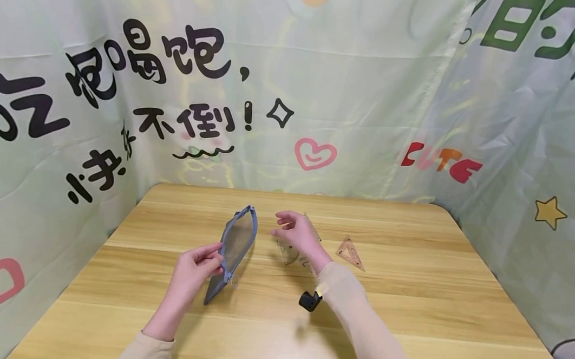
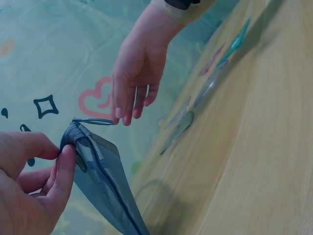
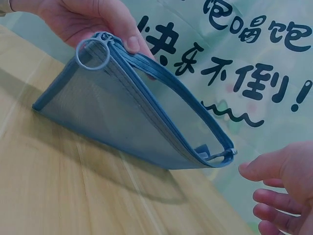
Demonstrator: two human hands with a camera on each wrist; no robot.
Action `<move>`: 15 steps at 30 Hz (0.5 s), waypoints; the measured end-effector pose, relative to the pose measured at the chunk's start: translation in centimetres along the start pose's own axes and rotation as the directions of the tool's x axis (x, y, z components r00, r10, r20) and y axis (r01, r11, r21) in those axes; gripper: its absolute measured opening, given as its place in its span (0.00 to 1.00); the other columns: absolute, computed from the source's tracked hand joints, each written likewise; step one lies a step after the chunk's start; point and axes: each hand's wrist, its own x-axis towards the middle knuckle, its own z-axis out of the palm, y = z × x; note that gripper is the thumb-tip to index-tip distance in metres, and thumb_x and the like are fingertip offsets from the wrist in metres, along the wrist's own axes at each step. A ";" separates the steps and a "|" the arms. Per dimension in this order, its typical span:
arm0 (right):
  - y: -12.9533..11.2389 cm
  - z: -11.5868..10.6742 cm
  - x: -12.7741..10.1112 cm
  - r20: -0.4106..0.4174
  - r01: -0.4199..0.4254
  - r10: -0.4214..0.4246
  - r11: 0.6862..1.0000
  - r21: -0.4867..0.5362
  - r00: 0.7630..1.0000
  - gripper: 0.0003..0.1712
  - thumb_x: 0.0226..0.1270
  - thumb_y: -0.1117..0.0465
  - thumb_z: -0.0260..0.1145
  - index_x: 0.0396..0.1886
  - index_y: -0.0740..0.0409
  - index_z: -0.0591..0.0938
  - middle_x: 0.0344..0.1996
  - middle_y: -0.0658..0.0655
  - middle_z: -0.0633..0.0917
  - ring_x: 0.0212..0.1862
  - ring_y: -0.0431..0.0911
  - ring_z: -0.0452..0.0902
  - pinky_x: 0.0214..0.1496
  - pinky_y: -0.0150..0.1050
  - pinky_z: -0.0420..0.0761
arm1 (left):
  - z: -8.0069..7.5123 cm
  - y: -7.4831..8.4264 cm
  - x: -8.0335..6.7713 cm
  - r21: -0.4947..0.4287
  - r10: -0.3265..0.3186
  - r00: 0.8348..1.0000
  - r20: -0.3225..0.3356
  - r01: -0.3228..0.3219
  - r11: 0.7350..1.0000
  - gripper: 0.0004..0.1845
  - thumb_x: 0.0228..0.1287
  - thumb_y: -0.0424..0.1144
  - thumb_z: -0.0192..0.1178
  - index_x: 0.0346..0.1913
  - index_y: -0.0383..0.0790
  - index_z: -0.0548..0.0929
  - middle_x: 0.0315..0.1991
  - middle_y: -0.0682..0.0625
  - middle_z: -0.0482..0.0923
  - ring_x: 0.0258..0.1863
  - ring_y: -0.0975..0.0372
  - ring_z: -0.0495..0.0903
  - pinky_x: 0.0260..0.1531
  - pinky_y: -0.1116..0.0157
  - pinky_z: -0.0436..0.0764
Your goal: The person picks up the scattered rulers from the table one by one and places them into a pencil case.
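A mesh pouch point(image 1: 235, 247) stands on the counter point(image 1: 407, 316); right of it lie rulers point(image 1: 293, 253), then a triangle point(image 1: 350, 253).

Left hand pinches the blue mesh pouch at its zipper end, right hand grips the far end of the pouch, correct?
Not quite. The left hand does pinch the blue mesh pouch at its zipper end, but the right hand holds nothing: the right wrist view shows its fingers open, just short of the pouch's far end.
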 end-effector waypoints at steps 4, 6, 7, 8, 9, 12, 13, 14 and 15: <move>0.1 -0.4 0.0 -0.017 -0.004 0.004 1.000 0.005 1.000 0.25 0.60 0.61 0.73 0.59 0.56 0.81 0.51 0.60 0.85 0.50 0.52 0.81 0.52 0.44 0.84 | 0.0 0.0 0.0 0.005 0.006 1.000 0.001 -0.006 1.000 0.20 0.65 0.27 0.59 0.60 0.27 0.78 0.35 0.51 0.79 0.29 0.71 0.81 0.35 0.74 0.87; 0.3 -0.5 0.0 -0.028 -0.005 0.005 1.000 0.004 1.000 0.25 0.60 0.62 0.73 0.59 0.56 0.81 0.50 0.59 0.85 0.50 0.52 0.81 0.52 0.44 0.84 | 0.0 -0.1 0.0 0.006 0.007 1.000 0.001 -0.007 1.000 0.20 0.65 0.27 0.59 0.60 0.27 0.78 0.35 0.50 0.79 0.29 0.70 0.81 0.35 0.74 0.87; 0.3 -0.6 0.0 -0.034 -0.004 0.004 1.000 0.000 0.999 0.25 0.60 0.62 0.73 0.58 0.57 0.81 0.50 0.59 0.86 0.49 0.52 0.81 0.52 0.44 0.85 | 0.0 -0.1 0.0 0.006 0.006 1.000 0.000 -0.006 1.000 0.20 0.65 0.27 0.59 0.60 0.27 0.78 0.35 0.50 0.79 0.29 0.70 0.81 0.35 0.74 0.87; 0.4 -0.7 0.1 -0.038 -0.006 0.006 1.000 0.000 0.999 0.25 0.60 0.62 0.73 0.58 0.57 0.81 0.50 0.59 0.86 0.49 0.52 0.81 0.52 0.44 0.84 | -0.1 -0.1 0.0 0.007 0.006 1.000 0.001 -0.006 1.000 0.20 0.65 0.27 0.59 0.60 0.27 0.78 0.35 0.50 0.79 0.29 0.70 0.81 0.35 0.74 0.87; 0.5 -0.8 0.0 -0.043 -0.007 0.007 1.000 -0.007 0.999 0.25 0.60 0.62 0.73 0.58 0.56 0.81 0.50 0.59 0.86 0.49 0.52 0.81 0.51 0.43 0.85 | -0.1 -0.1 0.0 0.008 0.006 1.000 0.002 -0.006 1.000 0.20 0.66 0.27 0.59 0.60 0.27 0.78 0.35 0.50 0.79 0.29 0.70 0.81 0.35 0.74 0.87; 0.9 -1.2 0.0 -0.047 -0.011 0.011 1.000 -0.016 0.999 0.26 0.60 0.61 0.73 0.59 0.55 0.81 0.51 0.60 0.85 0.49 0.52 0.81 0.51 0.44 0.85 | 0.0 0.0 -0.1 0.006 0.005 1.000 0.004 -0.005 1.000 0.20 0.66 0.27 0.59 0.60 0.27 0.78 0.35 0.49 0.79 0.29 0.70 0.81 0.35 0.74 0.87; 1.0 -1.3 -0.1 -0.049 -0.010 0.009 1.000 -0.022 0.999 0.26 0.60 0.61 0.73 0.59 0.56 0.81 0.52 0.61 0.85 0.49 0.52 0.81 0.51 0.44 0.85 | 0.0 0.0 -0.1 0.008 0.005 1.000 0.005 -0.005 1.000 0.20 0.65 0.27 0.59 0.60 0.27 0.78 0.35 0.50 0.79 0.29 0.70 0.81 0.35 0.74 0.87; 1.2 -1.4 -0.1 -0.049 -0.011 0.010 1.000 -0.026 0.999 0.26 0.60 0.61 0.73 0.59 0.56 0.81 0.52 0.62 0.85 0.49 0.52 0.81 0.51 0.43 0.85 | 0.0 0.0 -0.1 0.007 0.005 1.000 0.006 -0.005 1.000 0.20 0.65 0.27 0.59 0.60 0.27 0.78 0.35 0.50 0.79 0.29 0.70 0.81 0.35 0.74 0.87; 1.4 -1.6 -0.2 -0.049 -0.013 0.012 1.000 -0.028 0.999 0.26 0.60 0.61 0.73 0.59 0.56 0.81 0.53 0.62 0.85 0.49 0.52 0.81 0.51 0.44 0.85 | 0.0 0.1 -0.2 0.005 0.006 1.000 0.006 -0.006 1.000 0.20 0.65 0.26 0.58 0.60 0.27 0.78 0.35 0.50 0.79 0.29 0.71 0.81 0.35 0.74 0.87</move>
